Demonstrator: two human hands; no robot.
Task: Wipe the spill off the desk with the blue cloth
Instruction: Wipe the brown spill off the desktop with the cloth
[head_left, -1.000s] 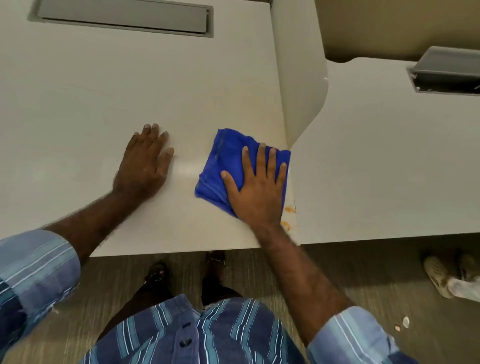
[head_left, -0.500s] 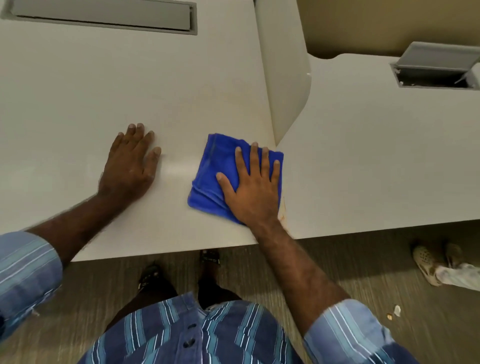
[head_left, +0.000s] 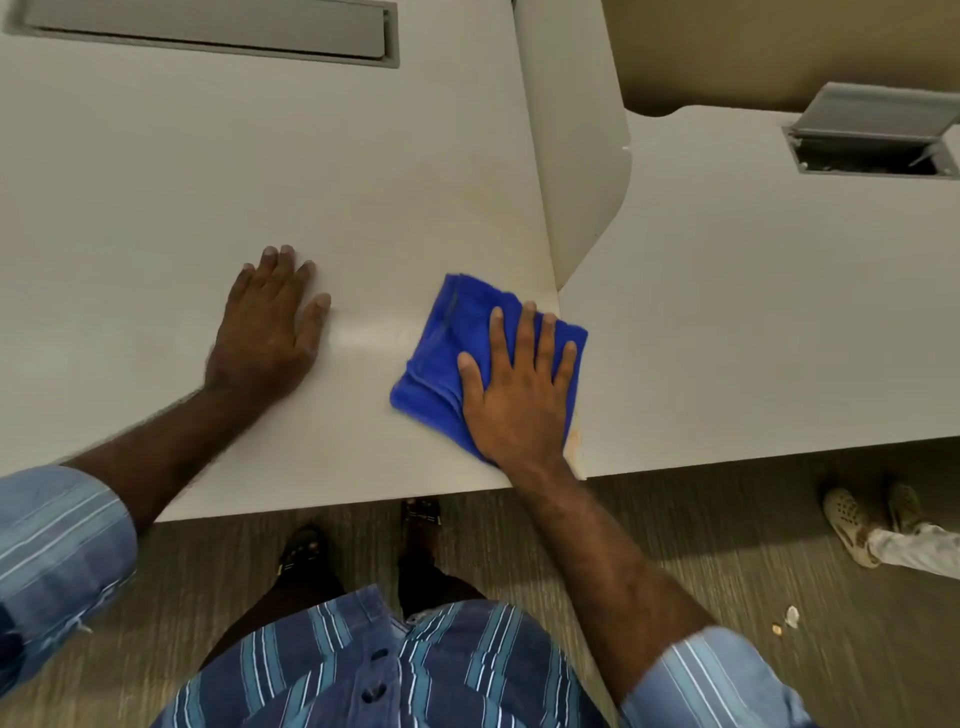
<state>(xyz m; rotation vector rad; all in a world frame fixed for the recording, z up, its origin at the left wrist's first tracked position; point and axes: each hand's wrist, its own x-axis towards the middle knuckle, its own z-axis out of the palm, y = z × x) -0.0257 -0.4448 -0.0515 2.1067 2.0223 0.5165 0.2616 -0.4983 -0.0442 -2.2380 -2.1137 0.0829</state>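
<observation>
right hand (head_left: 519, 395) lay flat, palm down, fingers (head_left: 529, 332) spread on the blue cloth (head_left: 447, 353); no pinch, no closed grip, just pressing it onto the desk (head_left: 208, 182); cloth was folded, sat near the front edge, right at the seam where this desk met the neighbouring desk (head_left: 753, 312), just below the foot of the divider panel (head_left: 576, 156); left hand (head_left: 270, 332) was open and empty, flat on the desk well left of the cloth, looked like bracing; orange spill (head_left: 574, 441) showed as a faint smear along the seam, just beside the right wrist, between cloth and front edge; judgement: mid-wipe, residue not yet cleared; next move probably calls for dragging the cloth down and right over that smear with pressure held, and working into the seam since liquid could sit in the gap; hard to tell: how much spill sat under cloth and palm, whether any ran into the seam or over the edge; a pale yellowish patch further up the desk was too faint to call; left sleeve (head_left: 57, 545) cut off by the frame
</observation>
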